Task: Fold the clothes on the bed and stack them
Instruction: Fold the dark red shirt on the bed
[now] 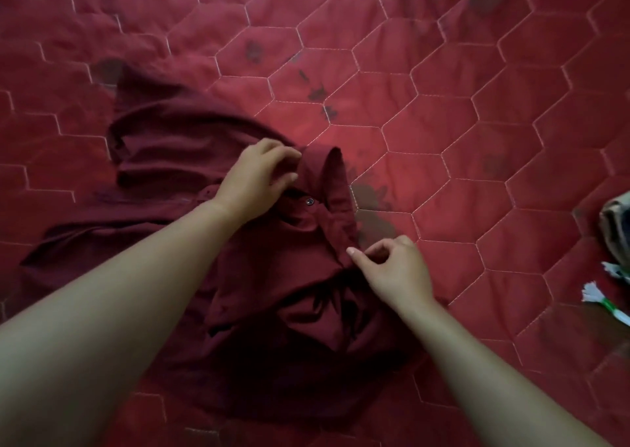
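A dark maroon collared shirt [177,146] lies crumpled on the red quilted bed [443,106], its collar pointing right and a small button showing near the neck. My left hand [259,177] pinches the far end of the collar. My right hand [392,269] pinches the near end of the collar between thumb and fingers. The shirt's body spreads left and toward me, partly hidden under my forearms.
The quilt has white hexagon stitching and several dark stains near the collar and further back. At the right edge lies a bundle of beige cloth [617,228] and a white and green item [606,300].
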`<state>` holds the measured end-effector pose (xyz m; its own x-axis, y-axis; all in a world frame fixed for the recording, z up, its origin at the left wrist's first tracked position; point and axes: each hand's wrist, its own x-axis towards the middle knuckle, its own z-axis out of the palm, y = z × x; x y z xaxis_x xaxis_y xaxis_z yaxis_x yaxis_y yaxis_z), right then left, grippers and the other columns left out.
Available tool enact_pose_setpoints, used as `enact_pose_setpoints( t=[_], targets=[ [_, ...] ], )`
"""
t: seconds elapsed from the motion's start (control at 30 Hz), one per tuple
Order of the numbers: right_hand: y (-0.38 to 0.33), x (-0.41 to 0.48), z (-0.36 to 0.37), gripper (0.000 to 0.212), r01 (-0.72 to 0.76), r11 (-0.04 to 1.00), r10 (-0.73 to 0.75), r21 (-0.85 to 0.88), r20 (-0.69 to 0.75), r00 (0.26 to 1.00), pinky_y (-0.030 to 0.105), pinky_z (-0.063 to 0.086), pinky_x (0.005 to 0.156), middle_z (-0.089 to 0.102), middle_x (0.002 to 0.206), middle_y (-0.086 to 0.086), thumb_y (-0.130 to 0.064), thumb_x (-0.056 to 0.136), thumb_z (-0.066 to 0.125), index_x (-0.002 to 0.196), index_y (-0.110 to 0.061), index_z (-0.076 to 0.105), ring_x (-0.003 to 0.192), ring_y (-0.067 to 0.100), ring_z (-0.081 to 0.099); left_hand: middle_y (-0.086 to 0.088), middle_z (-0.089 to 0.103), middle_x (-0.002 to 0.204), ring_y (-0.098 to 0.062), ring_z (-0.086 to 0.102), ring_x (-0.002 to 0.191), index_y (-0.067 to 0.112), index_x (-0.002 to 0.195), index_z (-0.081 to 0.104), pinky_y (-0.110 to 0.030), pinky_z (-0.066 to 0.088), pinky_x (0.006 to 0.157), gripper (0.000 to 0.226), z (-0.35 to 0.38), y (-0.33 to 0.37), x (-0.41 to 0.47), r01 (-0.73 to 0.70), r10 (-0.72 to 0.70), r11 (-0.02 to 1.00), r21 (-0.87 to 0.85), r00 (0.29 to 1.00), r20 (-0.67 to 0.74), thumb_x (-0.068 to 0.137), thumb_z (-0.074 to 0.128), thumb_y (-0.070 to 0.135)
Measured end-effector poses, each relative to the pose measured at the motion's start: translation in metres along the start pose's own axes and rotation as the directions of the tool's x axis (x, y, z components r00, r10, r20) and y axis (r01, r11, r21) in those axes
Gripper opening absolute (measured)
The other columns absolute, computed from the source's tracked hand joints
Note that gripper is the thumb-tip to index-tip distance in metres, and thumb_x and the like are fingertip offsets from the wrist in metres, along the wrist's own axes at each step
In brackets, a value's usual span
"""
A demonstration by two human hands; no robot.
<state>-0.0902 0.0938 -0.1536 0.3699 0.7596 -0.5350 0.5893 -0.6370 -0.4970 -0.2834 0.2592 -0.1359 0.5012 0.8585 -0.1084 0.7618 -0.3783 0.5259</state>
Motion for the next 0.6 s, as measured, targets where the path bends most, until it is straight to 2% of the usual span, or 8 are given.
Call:
enact_pose_setpoints(
  t=[0.1,0.17,0.27,0.33,0.4,0.5,0.53,0.6],
  targets=[
    [0.002,-0.009,0.008,0.036,0.019,0.999,-0.020,0.046,0.020,1.000,0.031,0.048,0.082,0.051,0.092,-0.006,-0.059,0.071,0.068,0.079,-0.024,0.067,0.093,0.013,0.053,-0.006,0.049,0.134,-0.027,0.041,0.126,0.020,0.129,0.054,-0.045,0.035,0.103,0.042,0.001,-0.005,0.025,-0.002,-0.006,0.990,0.143,0.998,0.059,0.087,0.060,0.029],
    [0.002,-0.011,0.015,0.028,0.052,0.992,-0.054,0.115,0.017,0.998,0.030,0.047,0.083,0.052,0.091,-0.007,-0.050,0.072,0.072,0.080,-0.024,0.068,0.093,0.014,0.053,-0.004,0.044,0.140,-0.025,0.036,0.131,0.023,0.135,0.047,-0.049,0.030,0.106,0.048,0.005,-0.006,0.036,0.046,-0.082,0.974,0.220,0.984,0.157,0.090,0.054,0.037],
    [0.003,-0.003,0.011,0.015,0.076,0.977,-0.071,0.198,-0.034,0.997,0.024,0.043,0.073,0.055,0.087,-0.005,-0.037,0.077,0.072,0.075,-0.027,0.060,0.081,0.015,0.056,-0.009,0.058,0.120,-0.030,0.051,0.114,0.017,0.123,0.055,-0.043,0.038,0.097,0.039,0.009,-0.005,0.034,0.089,-0.128,0.967,0.237,0.980,0.155,0.089,0.055,0.038],
    [0.008,0.009,-0.002,0.014,0.057,0.966,-0.036,0.251,-0.090,0.995,0.025,0.042,0.068,0.060,0.086,0.002,-0.029,0.080,0.069,0.075,-0.024,0.057,0.074,0.018,0.058,-0.006,0.063,0.096,-0.030,0.058,0.096,0.013,0.101,0.059,-0.034,0.042,0.079,0.025,0.008,-0.001,0.020,0.126,-0.144,0.981,0.151,0.983,0.114,0.088,0.059,0.034],
    [0.012,0.023,-0.023,0.014,0.047,0.953,-0.011,0.299,-0.121,0.993,0.027,0.042,0.066,0.063,0.082,0.007,-0.021,0.082,0.068,0.075,-0.020,0.055,0.072,0.022,0.058,0.000,0.055,0.077,-0.027,0.057,0.078,0.012,0.084,0.056,-0.030,0.036,0.065,0.020,0.007,0.002,-0.004,0.165,-0.167,0.985,0.057,0.985,0.033,0.086,0.064,0.031],
    [0.013,0.038,-0.059,0.018,0.100,0.945,-0.068,0.312,-0.110,0.992,0.022,0.039,0.062,0.061,0.076,0.002,-0.015,0.081,0.069,0.075,-0.023,0.053,0.065,0.016,0.054,0.002,0.052,0.063,-0.013,0.050,0.062,0.020,0.075,0.053,-0.027,0.036,0.059,0.019,0.003,0.016,-0.042,0.248,-0.276,0.954,-0.167,0.945,-0.174,0.084,0.066,0.030],
    [0.012,0.042,-0.069,0.019,0.121,0.946,-0.094,0.302,-0.101,0.990,0.020,0.039,0.061,0.059,0.077,0.001,-0.014,0.081,0.069,0.076,-0.023,0.054,0.064,0.014,0.052,0.005,0.053,0.063,-0.008,0.048,0.060,0.023,0.075,0.051,-0.022,0.037,0.059,0.018,0.003,0.023,-0.054,0.266,-0.324,0.927,-0.265,0.924,-0.204,0.083,0.067,0.030],
    [0.009,0.051,-0.081,0.017,0.139,0.930,-0.103,0.340,-0.121,0.987,0.014,0.040,0.062,0.059,0.079,0.000,-0.010,0.080,0.069,0.081,-0.020,0.055,0.066,0.009,0.053,0.007,0.054,0.066,-0.004,0.049,0.062,0.025,0.077,0.051,-0.018,0.038,0.060,0.018,0.009,0.034,-0.069,0.285,-0.361,0.902,-0.325,0.910,-0.204,0.083,0.067,0.029]
  ],
)
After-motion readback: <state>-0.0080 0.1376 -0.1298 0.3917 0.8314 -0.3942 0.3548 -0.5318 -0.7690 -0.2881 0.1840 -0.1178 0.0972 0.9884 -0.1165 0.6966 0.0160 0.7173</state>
